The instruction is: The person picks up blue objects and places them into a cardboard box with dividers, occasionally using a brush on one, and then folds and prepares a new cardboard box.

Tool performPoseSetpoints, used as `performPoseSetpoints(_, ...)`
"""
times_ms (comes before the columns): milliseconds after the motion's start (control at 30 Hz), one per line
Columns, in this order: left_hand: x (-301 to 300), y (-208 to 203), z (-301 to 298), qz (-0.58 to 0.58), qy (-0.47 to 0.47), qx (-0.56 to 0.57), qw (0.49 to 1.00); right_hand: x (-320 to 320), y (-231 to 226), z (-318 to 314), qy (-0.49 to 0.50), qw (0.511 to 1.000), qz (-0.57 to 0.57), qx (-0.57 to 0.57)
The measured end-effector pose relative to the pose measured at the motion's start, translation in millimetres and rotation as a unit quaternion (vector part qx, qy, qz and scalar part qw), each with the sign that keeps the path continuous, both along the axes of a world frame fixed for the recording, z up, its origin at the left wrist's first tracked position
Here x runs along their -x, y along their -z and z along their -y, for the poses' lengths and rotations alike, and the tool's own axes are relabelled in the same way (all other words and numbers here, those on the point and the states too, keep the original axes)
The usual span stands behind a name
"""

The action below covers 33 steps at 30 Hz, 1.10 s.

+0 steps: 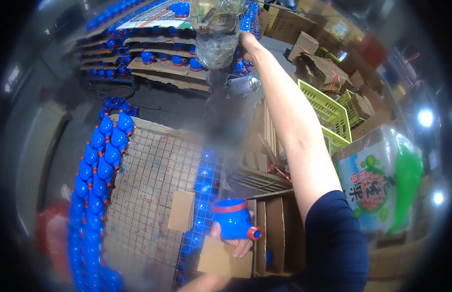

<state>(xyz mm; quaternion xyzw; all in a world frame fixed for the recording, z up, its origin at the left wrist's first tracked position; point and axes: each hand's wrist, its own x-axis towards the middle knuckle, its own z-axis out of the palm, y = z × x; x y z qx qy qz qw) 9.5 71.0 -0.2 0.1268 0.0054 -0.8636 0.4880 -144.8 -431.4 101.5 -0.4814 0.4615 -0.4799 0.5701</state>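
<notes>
In the lower middle my left hand (243, 247) grips a blue valve body (232, 223) with a red-rimmed wide opening and a small red side port. A square cardboard piece (225, 258) lies against the same hand, under the valve body. Far forward, my right arm reaches up to a plastic-wrapped device (217, 29). Beside that device is my right hand (250, 46), its fingers mostly hidden behind the wrapping. A silver cylinder (243, 85) sticks out below the device.
A wire-grid table (148, 180) carries rows of blue red-tipped parts (105, 170) along its left and a small cardboard stack (181, 210). Layered racks (162, 73) of similar parts stand beyond. Yellow crates (328, 109), cartons (321, 73) and a printed plastic bag (377, 180) are right.
</notes>
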Motion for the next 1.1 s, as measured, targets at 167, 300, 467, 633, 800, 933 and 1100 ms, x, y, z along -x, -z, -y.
performPoseSetpoints(167,2,16,3,0.019,-0.002,-0.017,1.0,16,9,1,0.167,0.959,0.011,0.229)
performPoseSetpoints(300,10,15,4,0.042,0.006,-0.026,0.999,110,-50,4,0.248,0.867,0.229,0.367)
performPoseSetpoints(467,7,35,0,-0.125,-0.029,-0.008,0.992,142,-107,-142,0.32,0.823,0.225,0.411)
performPoseSetpoints(633,12,21,-6,-0.047,-0.042,0.004,0.998,170,11,-373,0.098,0.976,0.165,0.103)
performPoseSetpoints(800,-5,-22,-42,0.074,-0.025,0.077,0.994,109,99,-637,0.132,0.917,0.304,-0.224)
performPoseSetpoints(933,-33,-47,-97,0.241,-0.007,0.101,0.965,58,98,-747,0.157,0.912,0.236,-0.298)
performPoseSetpoints(1100,-54,-39,-182,0.3,0.002,-0.023,0.954,43,103,-798,0.032,0.95,0.082,-0.301)
